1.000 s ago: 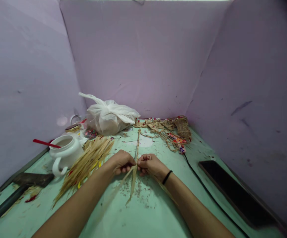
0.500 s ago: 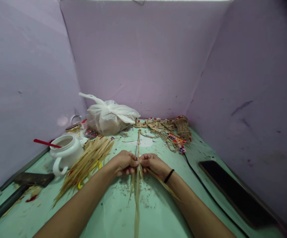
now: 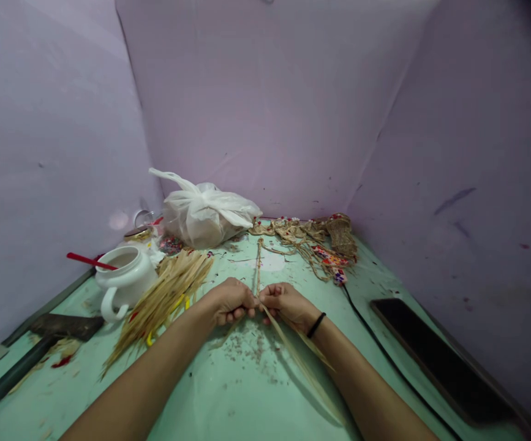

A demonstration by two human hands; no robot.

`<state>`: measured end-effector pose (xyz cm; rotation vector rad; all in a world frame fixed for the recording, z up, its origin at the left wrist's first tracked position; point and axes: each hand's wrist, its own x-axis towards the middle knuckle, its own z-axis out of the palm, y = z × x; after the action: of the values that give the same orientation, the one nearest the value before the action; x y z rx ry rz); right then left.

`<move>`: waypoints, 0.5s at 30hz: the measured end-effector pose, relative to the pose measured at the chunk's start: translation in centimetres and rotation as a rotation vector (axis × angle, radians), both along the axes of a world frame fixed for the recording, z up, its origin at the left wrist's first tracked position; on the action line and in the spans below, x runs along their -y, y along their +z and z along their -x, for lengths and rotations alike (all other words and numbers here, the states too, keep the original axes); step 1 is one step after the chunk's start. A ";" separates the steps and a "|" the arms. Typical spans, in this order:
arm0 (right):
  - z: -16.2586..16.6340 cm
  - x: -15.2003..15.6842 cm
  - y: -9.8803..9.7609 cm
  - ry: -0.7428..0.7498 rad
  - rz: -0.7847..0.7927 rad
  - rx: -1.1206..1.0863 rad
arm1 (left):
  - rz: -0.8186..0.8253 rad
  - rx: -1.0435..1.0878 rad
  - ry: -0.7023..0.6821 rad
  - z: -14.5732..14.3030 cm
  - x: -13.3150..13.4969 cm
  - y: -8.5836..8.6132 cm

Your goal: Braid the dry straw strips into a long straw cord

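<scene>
Both left hand and right hand pinch straw cord in fingers; plain white pot leftward.

Your strands look papery and matt; your pot is smooth and glossy, the bag thin crinkled plastic, the surface smooth.

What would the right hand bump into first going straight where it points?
Probably the left hand: the right hand points at it, very close, both at the straw-coloured cord. Whether they touch is unclear.
</scene>
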<state>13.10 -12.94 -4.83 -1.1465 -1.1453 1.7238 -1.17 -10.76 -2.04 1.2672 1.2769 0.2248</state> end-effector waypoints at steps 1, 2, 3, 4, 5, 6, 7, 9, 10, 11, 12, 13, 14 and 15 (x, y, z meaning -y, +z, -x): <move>0.0 0.0 0.0 -0.009 -0.001 0.008 | 0.002 0.000 0.016 0.0 0.0 -0.1; -0.1 0.0 0.0 -0.015 0.000 0.017 | 0.003 0.002 0.029 0.0 -0.1 -0.1; -0.1 0.0 0.0 -0.015 0.000 0.025 | 0.002 0.008 0.036 0.1 -0.1 -0.3; -0.2 0.0 0.1 -0.012 -0.002 0.034 | -0.002 0.016 0.037 0.2 -0.2 -0.4; -0.3 0.0 0.1 -0.009 -0.005 0.041 | -0.008 0.024 0.034 0.2 -0.2 -0.4; -0.4 0.0 0.2 -0.007 -0.006 0.049 | -0.016 0.028 0.030 0.2 -0.2 -0.5; -0.4 0.0 0.2 -0.006 -0.006 0.056 | -0.023 0.029 0.030 0.2 -0.2 -0.4; -0.4 0.0 0.3 -0.007 -0.019 0.080 | -0.043 0.032 0.047 0.1 -0.1 -0.2; -0.5 0.0 0.4 -0.008 -0.037 0.103 | -0.059 0.030 0.066 -0.1 0.1 -0.1; -0.5 0.0 0.4 -0.012 -0.060 0.132 | -0.080 0.028 0.091 -0.2 0.2 0.0; -0.6 0.0 0.6 -0.018 -0.086 0.167 | -0.103 0.026 0.117 -0.4 0.3 0.2; -0.7 0.0 0.7 -0.021 -0.105 0.205 | -0.126 0.024 0.137 -0.6 0.5 0.2; -0.8 0.1 1.0 -0.021 -0.111 0.245 | -0.143 0.022 0.150 -0.7 0.6 0.3; -0.9 0.1 1.2 -0.021 -0.104 0.286 | -0.154 0.020 0.156 -0.9 0.7 0.3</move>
<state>14.01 -13.04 -3.59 -1.3648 -1.3716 1.4985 -0.29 -11.43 -1.73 1.2929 1.3633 0.4535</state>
